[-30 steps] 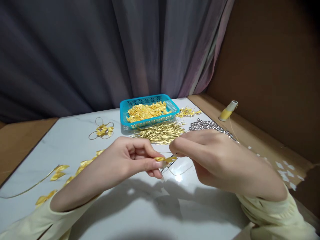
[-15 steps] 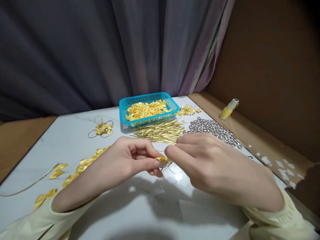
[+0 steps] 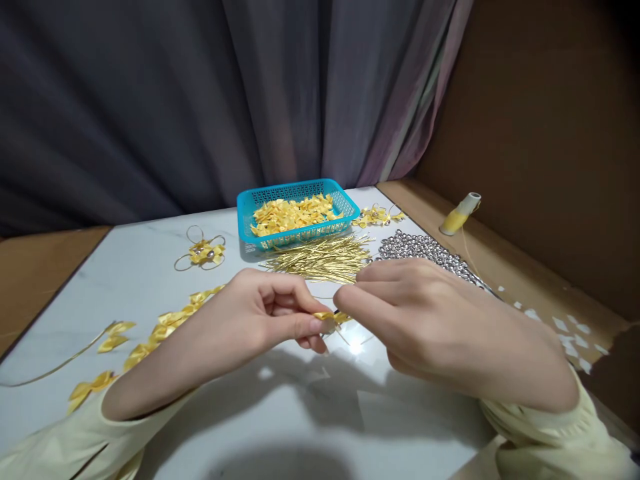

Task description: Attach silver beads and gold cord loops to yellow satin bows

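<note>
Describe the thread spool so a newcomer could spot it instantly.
Start at the white table; along its right edge runs a brown ledge. On that ledge, beyond the heap of silver beads, lies the thread spool. It is the only cylinder there, wound yellow with a pale bare tip.

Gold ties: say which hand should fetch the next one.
Right, probably. The left hand holds the bow under its thumb; the right hand pinches only its end, and its forefinger lies beside the gold ties.
</note>
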A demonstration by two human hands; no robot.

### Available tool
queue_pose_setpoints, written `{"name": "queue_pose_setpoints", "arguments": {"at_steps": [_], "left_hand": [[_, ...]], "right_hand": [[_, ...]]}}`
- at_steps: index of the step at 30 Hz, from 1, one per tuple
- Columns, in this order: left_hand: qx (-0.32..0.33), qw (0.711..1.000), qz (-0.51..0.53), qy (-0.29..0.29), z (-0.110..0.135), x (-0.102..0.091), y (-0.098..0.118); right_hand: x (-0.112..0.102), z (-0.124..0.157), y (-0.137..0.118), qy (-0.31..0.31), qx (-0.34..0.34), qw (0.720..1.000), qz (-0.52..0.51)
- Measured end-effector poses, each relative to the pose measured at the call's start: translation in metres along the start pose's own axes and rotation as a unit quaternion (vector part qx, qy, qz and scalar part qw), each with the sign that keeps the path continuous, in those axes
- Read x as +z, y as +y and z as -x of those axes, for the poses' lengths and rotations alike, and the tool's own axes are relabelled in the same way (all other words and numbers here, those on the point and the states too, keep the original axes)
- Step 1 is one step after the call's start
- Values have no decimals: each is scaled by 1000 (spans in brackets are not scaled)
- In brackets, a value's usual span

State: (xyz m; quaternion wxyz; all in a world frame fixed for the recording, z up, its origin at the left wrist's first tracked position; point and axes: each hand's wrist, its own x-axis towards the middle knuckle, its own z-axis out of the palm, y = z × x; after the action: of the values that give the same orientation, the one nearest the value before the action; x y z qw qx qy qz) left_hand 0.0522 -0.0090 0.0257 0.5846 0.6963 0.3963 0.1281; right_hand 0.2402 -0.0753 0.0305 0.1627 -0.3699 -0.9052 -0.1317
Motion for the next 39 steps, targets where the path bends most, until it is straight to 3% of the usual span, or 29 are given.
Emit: {"name": "queue_pose_setpoints", "arguments": {"at_steps": [27, 39], "left_hand": [[10, 1000, 19, 14, 6, -9, -3], [27, 999, 25, 26, 3, -7, -6]], "right_hand": [[8, -8, 2, 38, 37, 998, -43], [7, -10, 2, 13, 66, 996, -61]]}}
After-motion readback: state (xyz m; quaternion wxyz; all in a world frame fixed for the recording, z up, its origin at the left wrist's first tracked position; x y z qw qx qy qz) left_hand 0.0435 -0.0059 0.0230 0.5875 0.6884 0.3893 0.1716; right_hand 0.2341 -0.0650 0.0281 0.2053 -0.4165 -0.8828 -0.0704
